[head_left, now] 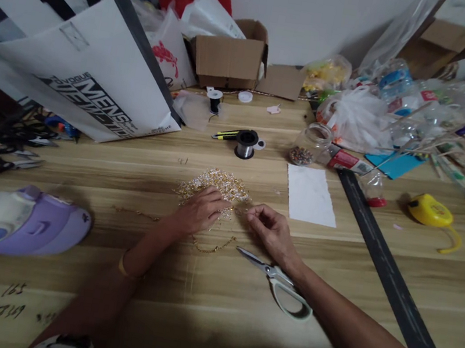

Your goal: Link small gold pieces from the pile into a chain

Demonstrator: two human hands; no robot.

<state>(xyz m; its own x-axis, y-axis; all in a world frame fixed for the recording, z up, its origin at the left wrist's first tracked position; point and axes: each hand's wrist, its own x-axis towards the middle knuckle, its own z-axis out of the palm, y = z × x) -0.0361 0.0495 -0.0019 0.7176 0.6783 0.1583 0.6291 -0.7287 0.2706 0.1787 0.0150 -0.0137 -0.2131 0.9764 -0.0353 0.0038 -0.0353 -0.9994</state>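
Observation:
A loose pile of small gold and silver-clear beads (pixel 218 180) lies mid-table. My left hand (pixel 200 211) rests over its near edge, fingers curled together and fingertips among the beads; what they hold, if anything, is too small to make out. Just to the right, my right hand (pixel 271 230) is closed with thumb and forefinger pinched at the pile's edge. Something thin and fine shows at that pinch, but I cannot tell its kind. Below the hands lies a gold beaded chain (pixel 214 250). Scissors (pixel 272 271) with pale handles lie beside my right wrist, blades pointing left.
Behind the pile stand a spool of silver wire (pixel 246 145), a yellow-black cutter (pixel 226 134) and a jar of beads (pixel 310 145). White paper (pixel 311 195) and a tape measure (pixel 429 211) lie right. Pliers (pixel 0 161) and a purple-white device (pixel 30 224) are left.

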